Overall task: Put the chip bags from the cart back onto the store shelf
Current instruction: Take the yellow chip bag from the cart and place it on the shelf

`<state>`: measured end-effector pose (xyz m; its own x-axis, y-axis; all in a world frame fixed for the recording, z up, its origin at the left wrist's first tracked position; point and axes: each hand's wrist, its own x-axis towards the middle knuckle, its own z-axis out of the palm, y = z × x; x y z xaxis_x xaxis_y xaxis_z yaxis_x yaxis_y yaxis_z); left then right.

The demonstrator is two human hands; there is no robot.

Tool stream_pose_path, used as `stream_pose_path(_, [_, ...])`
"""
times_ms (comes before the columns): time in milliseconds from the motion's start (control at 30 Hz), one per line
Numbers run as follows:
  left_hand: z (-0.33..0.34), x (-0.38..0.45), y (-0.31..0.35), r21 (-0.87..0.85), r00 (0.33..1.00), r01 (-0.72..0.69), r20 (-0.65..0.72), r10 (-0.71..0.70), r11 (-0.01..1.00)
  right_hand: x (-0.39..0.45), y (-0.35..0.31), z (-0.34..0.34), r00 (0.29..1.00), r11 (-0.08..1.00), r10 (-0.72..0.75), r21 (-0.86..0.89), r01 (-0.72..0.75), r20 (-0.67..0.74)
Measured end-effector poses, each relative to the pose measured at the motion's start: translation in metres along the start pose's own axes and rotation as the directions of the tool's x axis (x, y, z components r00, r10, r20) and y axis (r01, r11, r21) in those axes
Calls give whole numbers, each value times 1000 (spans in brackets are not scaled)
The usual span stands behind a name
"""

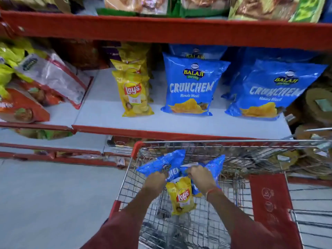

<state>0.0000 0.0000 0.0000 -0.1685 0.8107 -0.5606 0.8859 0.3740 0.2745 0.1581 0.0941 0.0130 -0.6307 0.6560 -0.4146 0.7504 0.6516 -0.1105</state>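
Note:
Both my hands reach into the wire cart [206,141]. My left hand [156,178] grips a blue Crunchem chip bag [161,163] at its lower edge. My right hand [198,174] grips a second blue chip bag [214,166] beside it. Under them in the cart lies a yellow Lay's bag [181,197]. On the white store shelf [161,123] ahead stand a row of yellow Lay's bags [133,95] and two stacks of blue Crunchem bags, one in the middle [191,87] and one on the right [269,90].
A red shelf edge [161,31] runs above the chip row with more snack packs on top. Red and white pouches [52,76] lean at the left of the shelf. The cart's red child-seat flap [269,198] is at right. Grey floor lies to the left.

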Motion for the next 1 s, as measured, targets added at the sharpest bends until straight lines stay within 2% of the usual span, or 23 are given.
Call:
stream_pose_path(133, [32,23,1,-43,986,119,122,-113,992,14,-1,25,986,999,21,-32,-15,168])
stream_pose_path(167, [36,28,3,-63,983,138,128,-129,988,16,-2,29,989,999,23,-28,-19,145])
stream_pose_path(233, [40,33,6,-55,988,129,90,-124,990,18,-1,35,999,998,-31,-56,32,9])
stream_pose_path(333, [48,34,11,-33,980,188,70,-186,982,20,4,50,996,993,-76,-90,71,-47])
stream_pose_path(500, [49,25,14,-21,976,217,7,-217,976,11,10,58,986,984,-165,-67,164,-13])
stream_pose_path(600, [45,15,5,-27,981,188,-35,-189,982,10,13,68,996,995,-84,-44,85,27])
stream_pose_path(667, [40,5,-4,-134,983,161,-69,-171,978,7,15,67,999,999,-41,11,41,34])
stream_pose_path(800, [11,-19,-17,-336,972,15,-216,-92,942,-10,12,34,996,983,-53,173,64,-66])
stream_pose_path(900, [-24,-41,-25,-462,930,-131,-363,-52,877,-23,5,-9,979,903,36,427,54,-201])
stream_pose_path(1000, [-67,-62,-34,-554,890,-227,-452,-60,801,-34,-4,-60,962,775,78,623,107,-262])
